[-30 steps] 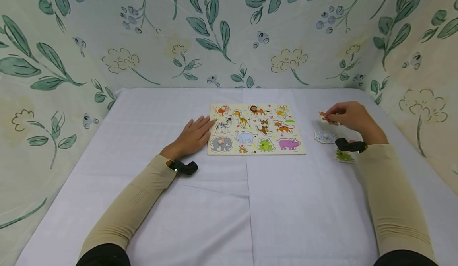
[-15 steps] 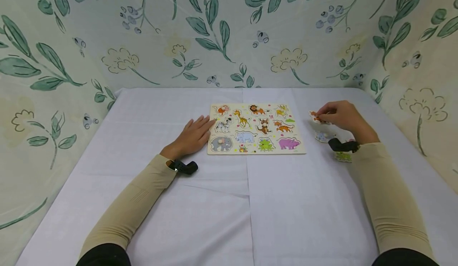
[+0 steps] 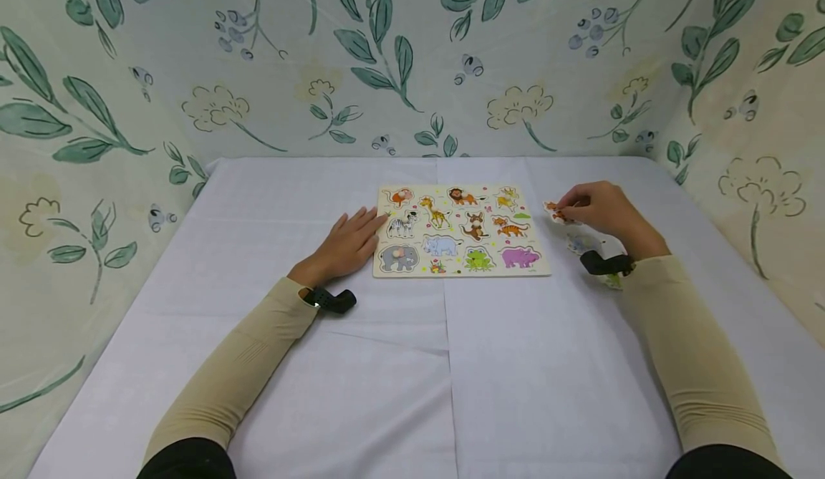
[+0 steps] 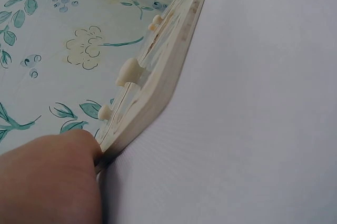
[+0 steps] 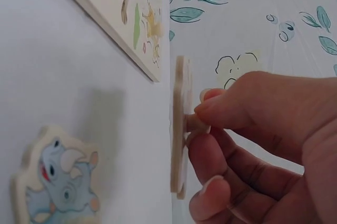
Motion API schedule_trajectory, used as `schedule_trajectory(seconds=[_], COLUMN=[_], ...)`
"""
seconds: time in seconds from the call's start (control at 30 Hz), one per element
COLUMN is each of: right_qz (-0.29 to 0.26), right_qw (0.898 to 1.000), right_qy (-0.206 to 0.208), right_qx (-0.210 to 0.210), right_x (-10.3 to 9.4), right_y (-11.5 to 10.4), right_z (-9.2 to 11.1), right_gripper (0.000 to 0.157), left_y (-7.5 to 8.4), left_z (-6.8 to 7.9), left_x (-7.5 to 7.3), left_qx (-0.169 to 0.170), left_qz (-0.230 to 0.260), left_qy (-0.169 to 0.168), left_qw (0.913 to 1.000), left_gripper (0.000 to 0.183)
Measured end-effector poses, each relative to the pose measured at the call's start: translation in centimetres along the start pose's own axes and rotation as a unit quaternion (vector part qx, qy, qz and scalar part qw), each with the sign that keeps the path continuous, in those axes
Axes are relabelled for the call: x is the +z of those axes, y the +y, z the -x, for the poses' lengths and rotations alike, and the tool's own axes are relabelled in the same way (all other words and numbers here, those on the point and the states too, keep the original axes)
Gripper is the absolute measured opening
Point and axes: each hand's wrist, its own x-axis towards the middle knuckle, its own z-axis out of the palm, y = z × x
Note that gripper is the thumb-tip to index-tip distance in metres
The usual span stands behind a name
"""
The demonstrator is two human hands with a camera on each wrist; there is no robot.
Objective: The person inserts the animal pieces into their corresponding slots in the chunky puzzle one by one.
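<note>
Since a second ago, in the head view, the right hand [image 3: 606, 214] has moved left, its orange-printed piece [image 3: 552, 212] now just right of the puzzle board [image 3: 509, 274]. The left hand [image 3: 348, 243], fingers straight, rests at the board's left edge.

Left wrist: that hand touches the edge, fingertips hidden; knobs [image 4: 130, 72] stand up from the board.

Right wrist: thumb and fingers pinch the piece's knob [image 5: 197, 124], probably the surest hold on light, stiff wood; a rhino piece [image 5: 68, 179] lies nearby.

White cloth [image 3: 515, 364] lies open before the cream rectangular wooden board [image 3: 456, 217]; the bare left hand [image 3: 346, 245] blocks its left edge.
</note>
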Motion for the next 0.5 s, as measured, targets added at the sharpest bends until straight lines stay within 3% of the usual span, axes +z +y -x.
schedule_trajectory(seconds=[0.5], right_qz=[-0.007], right_qw=[1.0], right_qy=[-0.006], right_qx=[-0.013], right_x=[1.1], right_y=[-1.6], right_z=[-0.1], right_gripper=[0.017], left_y=[0.0], left_z=[0.1], left_x=[-0.1], left_qx=[-0.002], left_qz=[0.003], left_qy=[-0.002], left_qw=[1.0], left_gripper=[0.052])
